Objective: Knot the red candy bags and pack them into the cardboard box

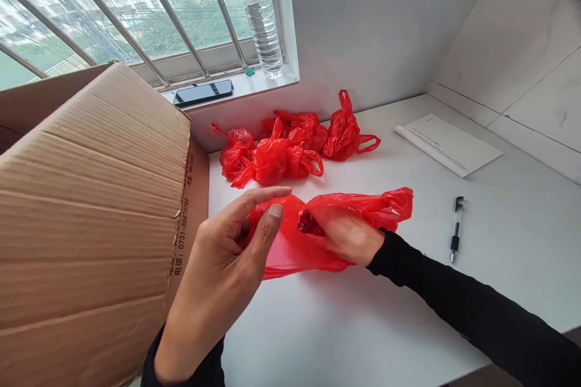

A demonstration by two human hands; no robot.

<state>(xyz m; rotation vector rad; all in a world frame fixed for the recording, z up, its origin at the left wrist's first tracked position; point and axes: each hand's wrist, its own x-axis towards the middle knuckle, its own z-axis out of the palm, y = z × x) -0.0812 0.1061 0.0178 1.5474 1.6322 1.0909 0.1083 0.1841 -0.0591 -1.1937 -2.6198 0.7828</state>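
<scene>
A red plastic bag (290, 248) lies loosely spread on the white table in front of me, its handle loops toward the right. At its left end is my left hand (227, 254), with thumb and index finger apart; the other fingers curl inward and are partly hidden. My right hand (349, 233) reaches into the bag's opening, slightly blurred, its fingers hidden by the red plastic. Beside those fingers, dark red shiny contents (309, 224) show in the opening, too unclear to name. Behind this bag sit several knotted red plastic bags (270, 160) with things inside.
On the left stands an open cardboard box (95, 205), its flap bent toward the table. A phone (203, 92) and a water bottle (263, 24) are on the windowsill. To the right, the table (399, 326) bears a pen (456, 230) and a curled paper sheet (449, 142).
</scene>
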